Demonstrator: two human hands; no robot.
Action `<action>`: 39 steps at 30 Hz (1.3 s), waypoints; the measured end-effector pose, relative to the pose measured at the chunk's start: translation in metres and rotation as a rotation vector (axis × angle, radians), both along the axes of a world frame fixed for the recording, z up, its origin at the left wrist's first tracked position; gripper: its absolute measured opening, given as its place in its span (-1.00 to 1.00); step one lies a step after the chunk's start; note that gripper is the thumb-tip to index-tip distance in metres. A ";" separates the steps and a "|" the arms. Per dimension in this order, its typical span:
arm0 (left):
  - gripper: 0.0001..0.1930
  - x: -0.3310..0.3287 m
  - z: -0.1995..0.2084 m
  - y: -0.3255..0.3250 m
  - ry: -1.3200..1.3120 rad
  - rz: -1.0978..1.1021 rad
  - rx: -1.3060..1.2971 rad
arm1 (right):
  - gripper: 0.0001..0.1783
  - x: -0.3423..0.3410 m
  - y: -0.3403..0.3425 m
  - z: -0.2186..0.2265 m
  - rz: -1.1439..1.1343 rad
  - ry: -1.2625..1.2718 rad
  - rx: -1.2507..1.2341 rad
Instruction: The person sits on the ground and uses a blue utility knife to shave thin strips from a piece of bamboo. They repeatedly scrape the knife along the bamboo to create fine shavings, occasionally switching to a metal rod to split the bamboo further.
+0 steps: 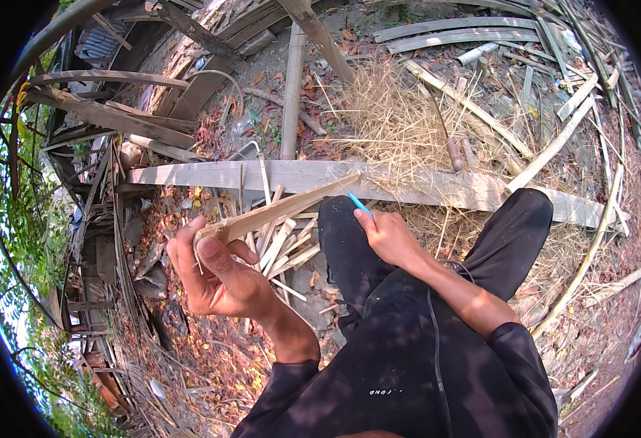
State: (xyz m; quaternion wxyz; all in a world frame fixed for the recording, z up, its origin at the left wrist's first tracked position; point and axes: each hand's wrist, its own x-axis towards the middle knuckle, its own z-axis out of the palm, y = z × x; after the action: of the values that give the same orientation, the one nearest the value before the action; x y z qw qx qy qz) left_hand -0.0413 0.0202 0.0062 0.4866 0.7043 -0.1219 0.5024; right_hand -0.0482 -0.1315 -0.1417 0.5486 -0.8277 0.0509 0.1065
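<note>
A split length of pale bamboo point(284, 207) slants up and to the right from my left hand point(225, 281), whose thumb and fingers are closed on its near end. In my right hand point(393, 237) is a slim blue tool point(361, 204), pointing up and left. The tool's tip lies close to the bamboo's far end; whether they touch I cannot tell. Both are over a long grey plank point(262, 175) that crosses in front of my knees. Below the bamboo, several split pale sticks point(284, 244) lie in a loose pile on the ground.
A blade with a brown wooden handle point(454, 155) rests at the plank's far edge, among straw-like shavings point(401, 124). Long poles point(554, 157) lie to the right, with flat strips point(459, 36) at the back. Stacked old timber point(116, 120) stands on the left.
</note>
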 end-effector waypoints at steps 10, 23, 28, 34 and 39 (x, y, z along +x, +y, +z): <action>-0.64 0.005 -0.006 0.005 -0.007 -0.030 -0.081 | -0.42 0.012 0.019 -0.052 0.032 -0.424 -0.002; -0.62 0.010 -0.011 0.027 -0.065 0.007 -0.057 | -0.32 0.032 0.016 -0.066 0.134 -0.176 0.056; -0.63 0.007 -0.011 0.035 -0.033 0.005 -0.053 | -0.27 0.040 -0.016 -0.127 0.150 0.190 -0.285; -0.61 0.005 -0.016 0.031 -0.017 0.061 -0.100 | -0.36 0.037 -0.014 -0.106 0.040 -0.167 0.073; -0.60 0.003 -0.016 0.022 -0.029 0.113 -0.089 | -0.41 0.044 0.012 -0.069 0.123 -0.178 0.081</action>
State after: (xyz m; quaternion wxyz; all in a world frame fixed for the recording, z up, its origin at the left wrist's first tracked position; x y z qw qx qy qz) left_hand -0.0380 0.0420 -0.0094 0.4862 0.6804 -0.0666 0.5443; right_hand -0.0038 -0.1192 -0.2111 0.5762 -0.8127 -0.0533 0.0679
